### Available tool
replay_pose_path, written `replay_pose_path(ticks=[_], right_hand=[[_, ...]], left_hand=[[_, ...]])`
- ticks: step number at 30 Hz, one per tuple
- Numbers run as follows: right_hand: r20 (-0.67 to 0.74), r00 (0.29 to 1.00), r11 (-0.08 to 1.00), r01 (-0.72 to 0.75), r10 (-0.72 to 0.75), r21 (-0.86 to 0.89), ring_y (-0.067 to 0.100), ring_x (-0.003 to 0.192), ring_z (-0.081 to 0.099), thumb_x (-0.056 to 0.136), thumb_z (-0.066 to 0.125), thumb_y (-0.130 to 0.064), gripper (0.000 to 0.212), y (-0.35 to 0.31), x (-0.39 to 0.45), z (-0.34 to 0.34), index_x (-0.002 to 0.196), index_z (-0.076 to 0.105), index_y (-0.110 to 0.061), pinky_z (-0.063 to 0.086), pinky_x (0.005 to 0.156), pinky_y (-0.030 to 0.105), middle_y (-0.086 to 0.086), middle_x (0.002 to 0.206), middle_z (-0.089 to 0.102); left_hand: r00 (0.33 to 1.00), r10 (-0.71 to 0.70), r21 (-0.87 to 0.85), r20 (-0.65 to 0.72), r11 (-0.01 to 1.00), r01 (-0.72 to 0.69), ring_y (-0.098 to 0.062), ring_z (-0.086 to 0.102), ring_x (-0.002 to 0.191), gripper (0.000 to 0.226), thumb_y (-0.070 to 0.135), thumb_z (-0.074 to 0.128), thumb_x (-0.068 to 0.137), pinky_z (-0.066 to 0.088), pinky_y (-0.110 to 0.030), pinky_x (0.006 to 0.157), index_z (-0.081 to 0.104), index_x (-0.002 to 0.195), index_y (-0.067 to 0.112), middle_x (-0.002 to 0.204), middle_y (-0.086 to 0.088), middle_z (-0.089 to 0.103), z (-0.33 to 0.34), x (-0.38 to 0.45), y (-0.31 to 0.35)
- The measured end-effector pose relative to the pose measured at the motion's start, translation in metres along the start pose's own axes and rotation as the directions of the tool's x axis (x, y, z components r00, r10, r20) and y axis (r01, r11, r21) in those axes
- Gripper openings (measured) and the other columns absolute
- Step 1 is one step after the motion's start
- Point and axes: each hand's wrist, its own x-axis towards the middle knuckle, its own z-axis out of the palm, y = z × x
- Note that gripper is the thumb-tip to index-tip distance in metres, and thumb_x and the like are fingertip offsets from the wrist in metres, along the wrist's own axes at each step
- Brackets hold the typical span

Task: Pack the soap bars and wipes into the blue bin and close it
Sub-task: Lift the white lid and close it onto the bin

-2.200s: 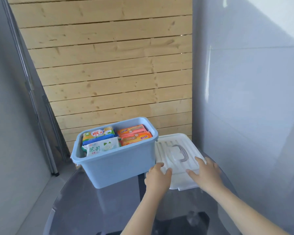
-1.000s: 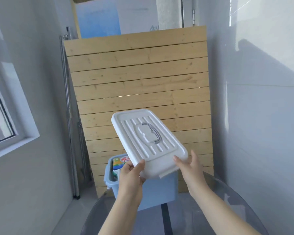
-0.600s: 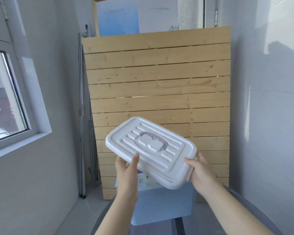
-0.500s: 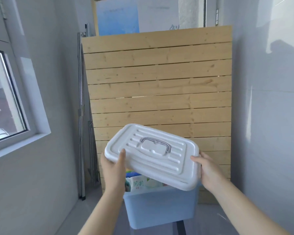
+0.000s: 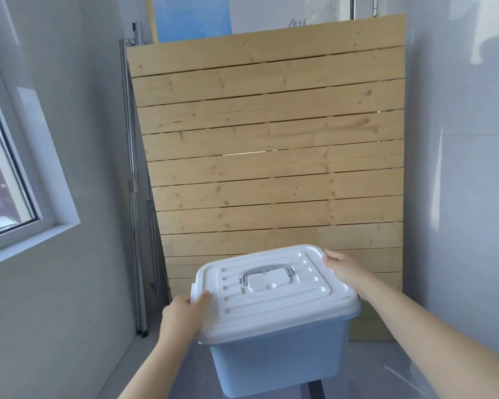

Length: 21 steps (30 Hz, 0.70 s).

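**Lid down on the bin, both hands at its ends**

Lowered since half a second ago, the white lid [image 5: 274, 295] now sits flat across the top of the blue bin [image 5: 277, 358]; before, it was tilted above the open bin with a wipes pack showing underneath. Contents are now fully hidden, so soap bars and wipes cannot be seen. Whether the lid is snapped shut all round cannot be told.

Nearest the camera, the bin stands on a dark glossy table [image 5: 386, 375], bottom centre of view. Left hand [image 5: 182, 315] grips the lid's near-left edge, thumb on top, fingers curled under the rim. Right hand [image 5: 343, 269] holds the far-right corner, fingers wrapped over the edge. Grey handle [image 5: 267, 273] lies folded flat in the lid's centre recess, untouched.

Behind the bin a wooden slat panel [image 5: 271, 139] leans upright against the back wall. Metal poles [image 5: 131, 180] stand just beside its left edge. Window [image 5: 6, 182] is on the left wall; grey wall [image 5: 467, 139] on the right.
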Motion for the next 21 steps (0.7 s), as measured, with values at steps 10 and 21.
replay_pose_path(ticks=[10,21], right_hand=[[-0.065,0.997,0.988,-0.037,0.027,-0.148,0.024,0.137,0.034,0.096,0.041,-0.033,0.047,0.015,-0.01,0.006,0.142,0.038,-0.022,0.028,0.108,0.033,0.002,0.151,0.035],[-0.066,0.944,0.945,-0.325,0.322,-0.028,0.031,0.134,0.038,0.084,0.048,-0.059,0.078,0.017,-0.014,0.006,0.144,0.03,-0.012,0.032,0.104,0.039,0.009,0.15,0.035]], left_hand=[[0.988,-0.066,0.041,0.136,0.997,0.061,-0.032,0.056,0.111,0.048,0.04,0.042,0.092,0.043,-0.033,0.079,0.049,0.13,0.011,0.122,-0.012,0.059,0.01,0.005,0.001],[0.974,-0.096,-0.199,0.207,0.97,0.138,-0.027,0.062,0.105,0.042,0.047,0.052,0.084,0.052,-0.044,0.092,0.052,0.123,0.031,0.118,-0.003,0.063,0.009,0.0,-0.008]])
